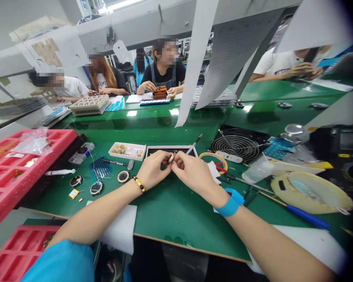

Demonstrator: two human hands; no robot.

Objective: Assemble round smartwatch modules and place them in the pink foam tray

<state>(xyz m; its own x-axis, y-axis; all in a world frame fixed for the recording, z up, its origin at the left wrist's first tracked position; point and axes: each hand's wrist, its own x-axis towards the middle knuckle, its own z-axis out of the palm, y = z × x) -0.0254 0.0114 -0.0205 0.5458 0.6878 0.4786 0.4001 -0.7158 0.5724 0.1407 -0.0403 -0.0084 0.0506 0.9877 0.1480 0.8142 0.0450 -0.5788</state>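
Both hands meet over the green table [176, 219]: the left hand [153, 169] and right hand [192, 172] pinch a small part [171, 158] together, tweezers [194, 144] jutting toward one o'clock.

The small part [171, 158] pinched between the two hands is staying mostly hidden by the fingertips, too small to identify. The red tray [14, 250] is running off the left edge. The contents of the white box [127, 150] are looking too tiny to tell.
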